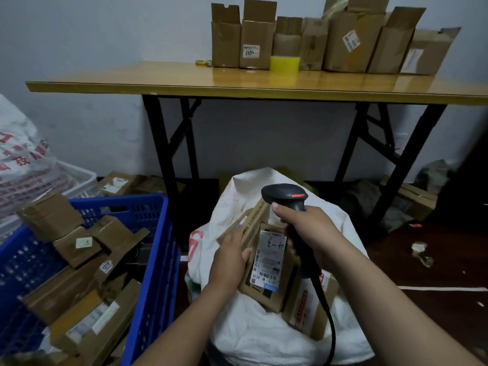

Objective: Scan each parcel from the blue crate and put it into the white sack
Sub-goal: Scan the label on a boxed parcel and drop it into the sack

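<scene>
Left grip (229, 258): clasped on the left edge of the held parcel (274, 291), thumb on its labelled face
Right grip (307, 229): wrapped tight round the handle of the black scanner (287, 196), one cable (328, 320) trailing down
Held parcel: one brown box, white label up, lying between the two grips, touching the left one, just beside the right, over the mouth of the white sack (250, 334)
Scanner head: red light on, above the parcel's far end
Sack contents: three boxes showing, counting the held one; one long box (254, 216) behind it, one red-printed box (307, 309) to its right
Blue crate (155, 260): just left of the sack, heaped with brown parcels (66, 286), at least six, pile too tangled for an exact count
Floor beyond the crate: one labelled box (118, 182) by the wall
Desk (158, 80): seven open cartons (257, 35) in a row at the back, one yellow tape roll (285, 65) touching the front of them
</scene>
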